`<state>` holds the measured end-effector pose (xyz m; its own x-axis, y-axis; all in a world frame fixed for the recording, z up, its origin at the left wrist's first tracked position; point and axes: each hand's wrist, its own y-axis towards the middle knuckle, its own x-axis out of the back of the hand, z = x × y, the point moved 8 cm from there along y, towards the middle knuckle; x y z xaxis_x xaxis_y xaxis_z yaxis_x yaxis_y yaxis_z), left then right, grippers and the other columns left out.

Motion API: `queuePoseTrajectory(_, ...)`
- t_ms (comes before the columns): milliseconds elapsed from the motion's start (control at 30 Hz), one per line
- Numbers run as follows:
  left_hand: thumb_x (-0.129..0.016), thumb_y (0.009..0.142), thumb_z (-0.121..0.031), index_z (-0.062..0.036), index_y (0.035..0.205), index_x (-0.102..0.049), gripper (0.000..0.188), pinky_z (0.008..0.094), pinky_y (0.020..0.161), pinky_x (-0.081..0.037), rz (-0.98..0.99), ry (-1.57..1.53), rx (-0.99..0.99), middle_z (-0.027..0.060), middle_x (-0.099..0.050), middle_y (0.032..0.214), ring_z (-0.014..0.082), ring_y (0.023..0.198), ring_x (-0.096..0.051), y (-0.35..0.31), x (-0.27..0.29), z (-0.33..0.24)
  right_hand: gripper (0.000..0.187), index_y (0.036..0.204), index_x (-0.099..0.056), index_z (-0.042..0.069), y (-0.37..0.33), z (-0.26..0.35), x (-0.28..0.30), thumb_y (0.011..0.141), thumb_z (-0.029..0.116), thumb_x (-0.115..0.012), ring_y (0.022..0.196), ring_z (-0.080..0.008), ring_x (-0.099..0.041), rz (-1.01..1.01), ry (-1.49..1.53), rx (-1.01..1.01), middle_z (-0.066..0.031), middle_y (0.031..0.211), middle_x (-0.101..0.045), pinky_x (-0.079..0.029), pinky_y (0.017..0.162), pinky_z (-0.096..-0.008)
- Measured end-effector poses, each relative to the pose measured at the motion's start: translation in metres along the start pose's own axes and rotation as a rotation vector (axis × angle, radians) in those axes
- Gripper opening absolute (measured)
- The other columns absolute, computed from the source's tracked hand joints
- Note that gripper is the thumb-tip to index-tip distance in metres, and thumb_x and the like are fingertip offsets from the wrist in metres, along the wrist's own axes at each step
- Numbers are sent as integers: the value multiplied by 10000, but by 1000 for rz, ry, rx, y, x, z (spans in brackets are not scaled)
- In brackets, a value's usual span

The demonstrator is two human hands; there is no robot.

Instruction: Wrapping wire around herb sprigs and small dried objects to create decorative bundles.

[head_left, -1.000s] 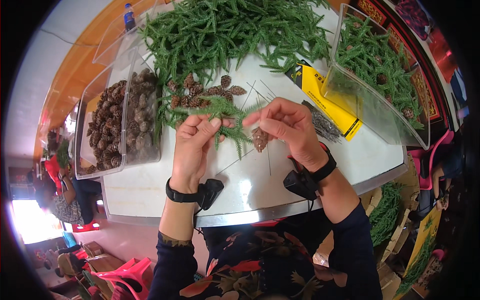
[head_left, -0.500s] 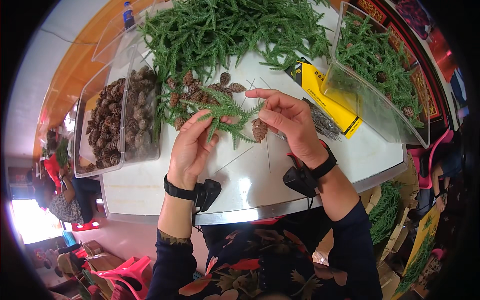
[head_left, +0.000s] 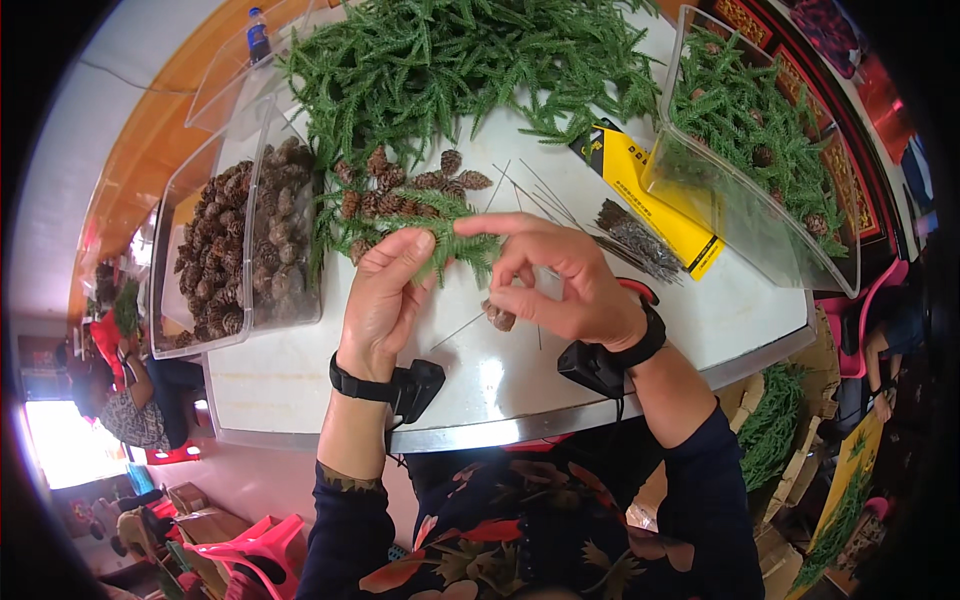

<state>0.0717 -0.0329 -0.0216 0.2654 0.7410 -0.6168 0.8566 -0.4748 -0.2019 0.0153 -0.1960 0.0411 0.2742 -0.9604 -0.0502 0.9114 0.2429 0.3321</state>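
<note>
Fingers of the left hand point(head_left: 378, 298) are closed, thumb against forefinger, on a green sprig point(head_left: 462, 250); toward it the forefinger of the right hand point(head_left: 575, 280) is stretched. Below the right thumb's tip a pine cone point(head_left: 499, 317) is seen; whether it is pinched cannot be told.

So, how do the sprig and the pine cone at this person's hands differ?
The sprig is green; the pine cone is brown.
The sprig spreads into needled branches, while the pine cone is a compact lump.
The sprig is pinched in the left hand; the pine cone is at the right hand.
Both are above the white table.
</note>
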Motion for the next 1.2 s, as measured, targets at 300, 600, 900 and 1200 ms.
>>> queuePoseTrajectory(300,-591,885,-4,-5,1087,-612,203,192,752,-539,-91,59,-35,41,-644,958,81,824,-621,-4,-12,-4,56,788,-588,28,0,8,-3,770,38,-640,878,-149,-571,47,-229,206,-124,1123,-583,-457,792,-282)
queuePoseTrajectory(600,-552,930,-81,-3,1122,-581,209,218,756,-550,-23,34,-18,68,-640,959,105,823,-633,-1,-5,-2,59,784,-577,21,0,-24,1,831,38,-608,967,-151,-571,-84,314,-187,-114,1126,-547,-465,834,-275)
queuePoseTrajectory(900,-411,996,-341,-14,1161,-521,383,278,777,-555,37,-123,30,99,-638,955,158,854,-639,3,-9,1,64,779,-574,26,1,-27,7,819,48,-619,965,-163,-576,-110,318,-174,-118,1126,-547,-469,829,-292)
queuePoseTrajectory(1200,-600,917,-253,-37,1135,-571,308,235,808,-476,-29,259,-118,39,-637,967,112,889,-595,-8,-26,-7,119,766,-569,36,-3,8,-13,716,2,-671,889,-247,-579,12,-532,251,-147,1132,-534,-472,774,-317)
